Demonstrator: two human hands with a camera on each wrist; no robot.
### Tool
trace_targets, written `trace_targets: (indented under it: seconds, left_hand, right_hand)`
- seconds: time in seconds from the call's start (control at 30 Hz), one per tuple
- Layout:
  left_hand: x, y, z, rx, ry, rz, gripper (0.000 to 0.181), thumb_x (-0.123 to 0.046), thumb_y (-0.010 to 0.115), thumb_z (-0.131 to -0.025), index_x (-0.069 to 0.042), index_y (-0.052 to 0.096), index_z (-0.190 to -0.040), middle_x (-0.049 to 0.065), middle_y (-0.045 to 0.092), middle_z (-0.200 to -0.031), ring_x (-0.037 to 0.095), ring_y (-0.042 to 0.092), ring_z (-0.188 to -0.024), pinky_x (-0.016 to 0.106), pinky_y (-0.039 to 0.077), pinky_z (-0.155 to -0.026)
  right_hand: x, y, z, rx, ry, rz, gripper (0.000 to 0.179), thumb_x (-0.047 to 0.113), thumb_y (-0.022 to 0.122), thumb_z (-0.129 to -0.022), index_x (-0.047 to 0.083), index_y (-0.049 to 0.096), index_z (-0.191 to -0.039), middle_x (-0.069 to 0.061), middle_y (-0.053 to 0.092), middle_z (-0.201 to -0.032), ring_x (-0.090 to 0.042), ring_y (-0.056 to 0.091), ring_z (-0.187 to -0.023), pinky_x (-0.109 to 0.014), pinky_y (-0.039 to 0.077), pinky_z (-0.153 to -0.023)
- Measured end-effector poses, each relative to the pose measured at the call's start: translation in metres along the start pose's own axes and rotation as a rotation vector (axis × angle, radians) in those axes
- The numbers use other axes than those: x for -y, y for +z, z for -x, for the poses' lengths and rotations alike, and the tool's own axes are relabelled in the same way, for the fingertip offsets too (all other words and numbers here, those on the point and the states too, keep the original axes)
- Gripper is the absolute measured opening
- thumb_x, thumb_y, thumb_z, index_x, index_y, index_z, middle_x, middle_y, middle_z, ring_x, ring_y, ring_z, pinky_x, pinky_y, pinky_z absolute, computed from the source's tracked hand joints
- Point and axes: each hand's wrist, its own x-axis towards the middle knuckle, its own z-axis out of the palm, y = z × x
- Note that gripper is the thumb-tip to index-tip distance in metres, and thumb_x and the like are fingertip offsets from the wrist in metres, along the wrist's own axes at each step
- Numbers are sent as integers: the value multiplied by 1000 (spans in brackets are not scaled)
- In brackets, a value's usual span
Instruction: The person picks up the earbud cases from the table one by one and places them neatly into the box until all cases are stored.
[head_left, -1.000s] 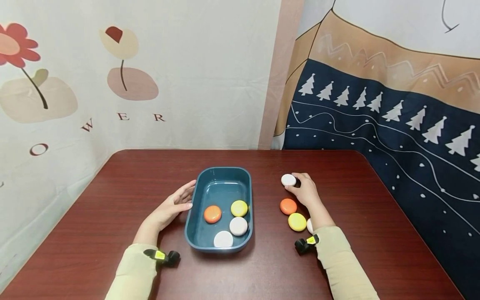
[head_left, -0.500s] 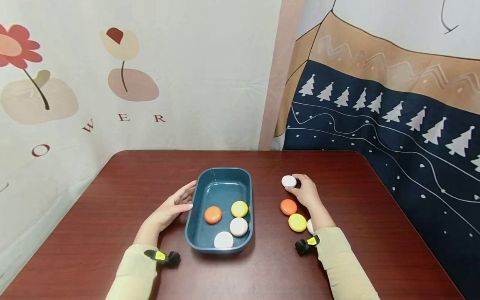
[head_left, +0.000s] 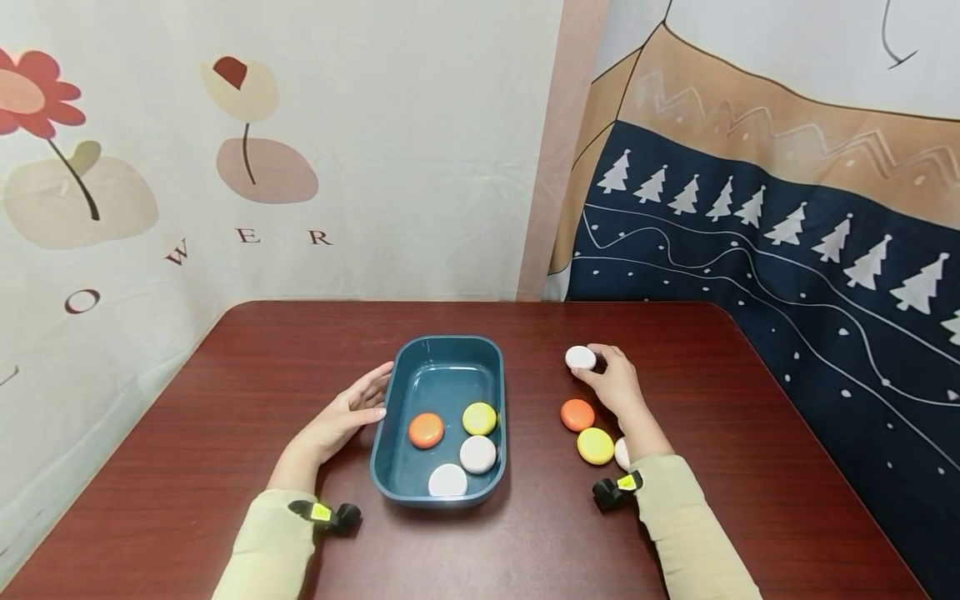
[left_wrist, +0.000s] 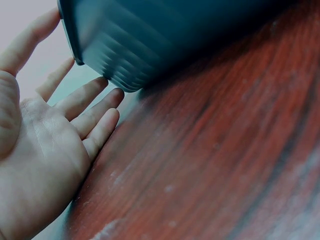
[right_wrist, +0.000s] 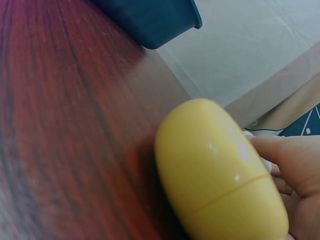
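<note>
A deep blue rectangular box [head_left: 420,492] stands mid-table, with an orange round disc [head_left: 426,431], a yellow disc [head_left: 478,418] and two white discs [head_left: 477,454] inside. My left hand [head_left: 341,423] touches its left side, thumb at the rim, fingers fairly straight; in the left wrist view fingertips [left_wrist: 115,95] meet the wall. To the right of the box, my right hand [head_left: 617,383] pinches a white round disc [head_left: 581,358] between thumb and fingers. Nearer me lie an orange disc [head_left: 577,415], a yellow disc [head_left: 596,447] and a partly hidden white disc [head_left: 622,454].
The reddish-brown wooden table [head_left: 480,558] has rounded far corners. A printed fabric backdrop [head_left: 420,167] hangs behind it. In the right wrist view the yellow disc [right_wrist: 215,170], with a seam across it, looms close and covers part of the right hand.
My right hand has shifted very slightly away from me and to the right with the white disc. The left hand and the box have stayed in place.
</note>
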Motion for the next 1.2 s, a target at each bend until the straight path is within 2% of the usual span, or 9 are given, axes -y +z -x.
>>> trace_targets:
  seconds: [0.47,0.8,1.03,1.2]
  left_hand:
    - [0,1,0,-3,-1,-6,73,-6,60,-92,-7,19,-153,21,22,-154,40,21,-138,19,35,-98]
    - [1,0,-1,-3,0,-6,73,-5,59,-92,-8,19,-153,20,21,-154,39,21,-138,19,35,-98]
    - [1,-1,-1,-1,8,0,73,-3,59,-92,-7,19,-153,20,21,-154,38,22,-138,19,35,-99]
    - [2,-1,-1,-2,1,-9,73,-4,58,-92,-8,19,-153,20,21,-154,40,20,-138,19,35,-98]
  right_hand:
    - [9,-4,2,-54,-39,-96,53,17,74,-85,2,54,-132,-14,52,-127,-30,46,-117,-45,36,-100]
    - [23,-5,5,-107,-135,-123,53,16,77,-82,0,57,-129,-15,54,-126,-30,47,-116,-46,37,-97]
    - [37,-7,9,-103,-161,-149,53,17,76,-83,3,56,-130,-14,53,-128,-29,46,-115,-47,39,-96]
    - [45,-4,12,-125,-227,-176,52,14,78,-80,3,59,-127,-13,55,-124,-30,48,-114,-47,39,-94]
